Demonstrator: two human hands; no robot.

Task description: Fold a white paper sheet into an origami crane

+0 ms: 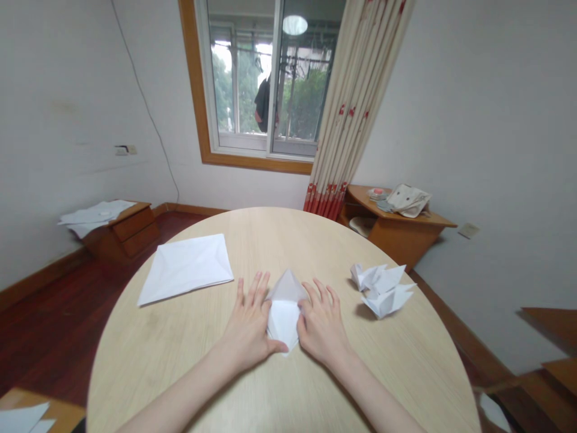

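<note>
A piece of folded white paper [283, 319] lies on the table between my two hands, its pointed flap standing toward the far side and a crease running across its middle. My left hand [250, 325] grips its left side, the index finger at the edge and the thumb pressed near the lower tip. On the opposite edge, the thumb and index finger of my right hand [322, 322] hold the paper. The remaining fingers of both hands are spread out. Parts of the paper's side edges are hidden under my fingers.
A stack of white paper sheets [189, 267] lies at the left of the round wooden table [279, 231]. Several folded white paper shapes [383, 288] stand at the right. Beyond are a low drawer cabinet [130, 225], a corner cabinet [396, 234], and a curtain [347, 120].
</note>
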